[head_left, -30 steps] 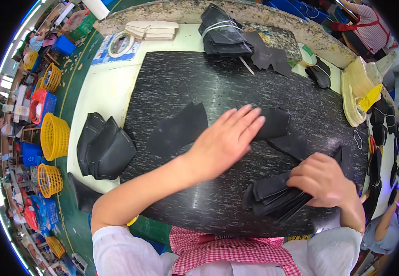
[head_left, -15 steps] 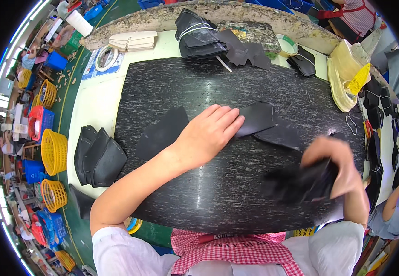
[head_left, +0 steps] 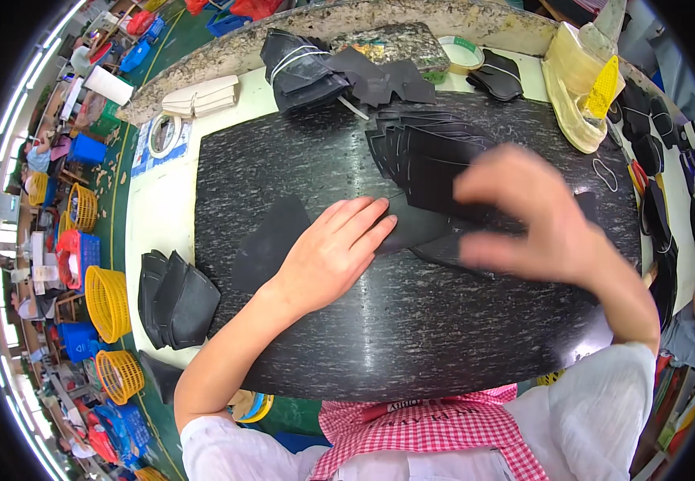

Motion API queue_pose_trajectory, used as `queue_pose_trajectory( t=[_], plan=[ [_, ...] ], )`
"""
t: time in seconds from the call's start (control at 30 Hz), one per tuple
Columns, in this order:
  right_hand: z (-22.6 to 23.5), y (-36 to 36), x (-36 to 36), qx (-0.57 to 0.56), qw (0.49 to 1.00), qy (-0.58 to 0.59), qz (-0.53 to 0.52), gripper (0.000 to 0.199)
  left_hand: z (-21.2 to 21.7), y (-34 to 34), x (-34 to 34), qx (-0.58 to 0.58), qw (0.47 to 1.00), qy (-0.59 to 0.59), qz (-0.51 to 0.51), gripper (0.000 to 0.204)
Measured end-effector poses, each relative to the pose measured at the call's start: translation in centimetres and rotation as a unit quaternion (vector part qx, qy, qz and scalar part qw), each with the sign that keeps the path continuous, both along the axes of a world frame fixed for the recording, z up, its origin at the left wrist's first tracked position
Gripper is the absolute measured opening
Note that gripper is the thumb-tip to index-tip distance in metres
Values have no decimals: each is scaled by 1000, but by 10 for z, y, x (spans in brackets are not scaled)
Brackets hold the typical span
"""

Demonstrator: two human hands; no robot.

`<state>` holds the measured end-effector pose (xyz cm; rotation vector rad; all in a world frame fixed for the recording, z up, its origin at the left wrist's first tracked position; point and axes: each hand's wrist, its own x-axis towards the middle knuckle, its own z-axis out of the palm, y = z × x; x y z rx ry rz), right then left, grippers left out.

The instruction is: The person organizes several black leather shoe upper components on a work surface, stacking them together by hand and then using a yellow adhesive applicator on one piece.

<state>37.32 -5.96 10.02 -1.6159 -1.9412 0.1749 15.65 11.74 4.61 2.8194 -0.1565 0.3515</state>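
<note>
My left hand (head_left: 333, 255) lies flat on the dark board, fingers stretched out, their tips at the edge of a black leather-like piece (head_left: 416, 224). Another black piece (head_left: 271, 244) lies just left of that hand. A fanned stack of black cut pieces (head_left: 432, 152) rests on the board beyond my hands. Blurred by motion, my right hand (head_left: 528, 216) hovers at the stack's near right side, thumb and fingers apart, with nothing visible between them. Beneath it, part of a further black piece (head_left: 452, 250) shows; the rest is hidden.
Along the far edge are a tied black bundle (head_left: 299, 72), a stained block (head_left: 395, 48), a tape roll (head_left: 461, 54) and a yellowish shoe-shaped form (head_left: 576, 88). More black pieces (head_left: 179, 301) stand at the left. Yellow baskets (head_left: 107, 303) are on the floor.
My right hand has moved up and left from the near right, and the black stack it carried now lies on the far part of the board. My left hand stays flat.
</note>
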Motion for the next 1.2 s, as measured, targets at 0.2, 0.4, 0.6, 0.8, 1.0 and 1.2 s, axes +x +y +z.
queue_pose_trajectory(
  t=[0.2,0.4,0.6,0.8,1.0,1.2],
  plan=[
    [-11,-68,-36,-64,990,-111,-63,30,-3,-4,11,88,995,-39,-27,52],
    [22,-97,-36,-312,781,519,-153,18,13,0,-4,-32,999,-9,-3,57],
    [-9,-101,-41,-261,766,565,-163,24,3,-6,-115,54,959,103,260,69],
    [-21,-94,-49,-167,794,557,-178,21,7,-92,-143,-56,984,140,91,64],
    [-16,-78,-83,-204,828,514,-91,18,-1,-85,-143,-165,982,6,89,58],
    [-7,-53,-131,-216,912,345,48,28,18,-94,-137,-646,748,-16,154,42]
  ],
)
